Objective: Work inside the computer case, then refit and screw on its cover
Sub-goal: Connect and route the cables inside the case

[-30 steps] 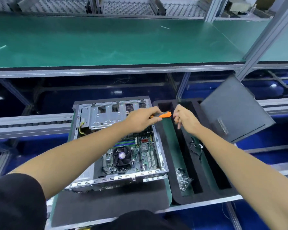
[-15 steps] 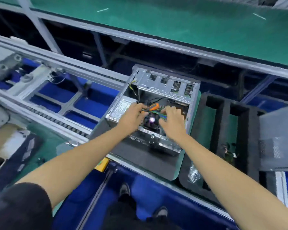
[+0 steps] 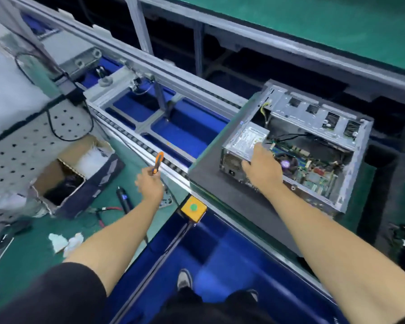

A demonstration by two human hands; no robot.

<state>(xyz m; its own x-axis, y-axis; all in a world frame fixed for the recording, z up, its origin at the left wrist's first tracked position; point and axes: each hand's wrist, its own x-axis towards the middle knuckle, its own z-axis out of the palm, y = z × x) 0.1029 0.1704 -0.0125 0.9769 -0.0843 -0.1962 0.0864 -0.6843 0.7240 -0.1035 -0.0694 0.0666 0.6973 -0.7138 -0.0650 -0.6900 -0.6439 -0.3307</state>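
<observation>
One head-worn camera looks steeply down and forward, close over the case (image 3: 297, 148) at two o'clock, shoes at six.

Coverless grey computer case (image 3: 313, 146), motherboard exposed

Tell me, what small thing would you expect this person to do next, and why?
Probably set the screwdriver down on the green bench. The left hand holds it out over that bench, away from the case, while the right hand rests on the case's power supply. The case is open, with no cover in view, so the tool seems unneeded just now.
</observation>
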